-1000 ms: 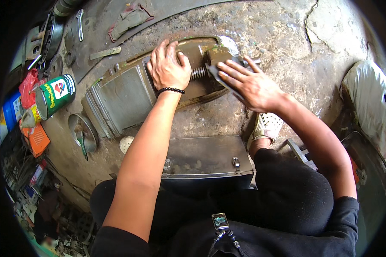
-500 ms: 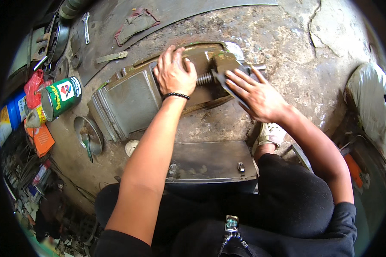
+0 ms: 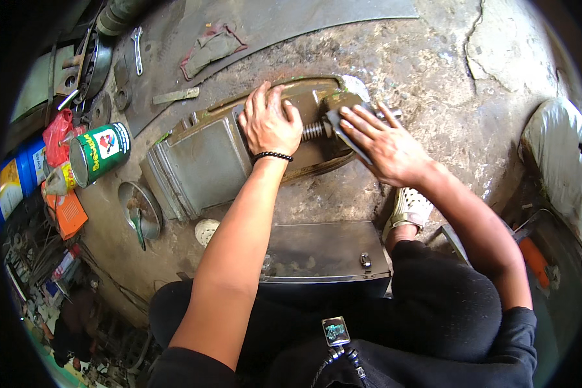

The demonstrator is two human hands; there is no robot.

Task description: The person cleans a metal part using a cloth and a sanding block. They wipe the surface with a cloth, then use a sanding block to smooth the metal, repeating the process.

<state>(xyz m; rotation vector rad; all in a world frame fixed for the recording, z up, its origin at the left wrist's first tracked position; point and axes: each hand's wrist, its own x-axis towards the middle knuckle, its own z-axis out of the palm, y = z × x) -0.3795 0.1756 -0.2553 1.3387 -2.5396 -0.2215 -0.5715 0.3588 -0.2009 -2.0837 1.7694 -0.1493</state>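
Note:
A large, worn machine vise (image 3: pixel 207 155) lies on the floor in front of me, its threaded screw (image 3: pixel 313 132) showing between my hands. My left hand (image 3: pixel 269 123) rests on the vise beside the screw, its fingers spread and bent a little over the metal. At the vise's right end, my right hand (image 3: pixel 385 143) presses a dark grey sheet that looks like sandpaper (image 3: pixel 346 132) against the end block (image 3: pixel 343 100). Its fingers lie stretched over the sheet, and the palm side is hidden.
A metal box (image 3: pixel 323 249) stands between my legs. On the left are a metal bowl (image 3: pixel 150 210) with a green-handled brush (image 3: pixel 138 229), a green can (image 3: pixel 100 154) and an orange object (image 3: pixel 68 210). Farther off lie a wrench (image 3: pixel 137 50), a flat bar (image 3: pixel 176 96) and a glove (image 3: pixel 213 50).
The whole scene has shifted slightly right and down in the view. My right hand and the sheet sit a little farther left over the end block. My left hand stays on the vise.

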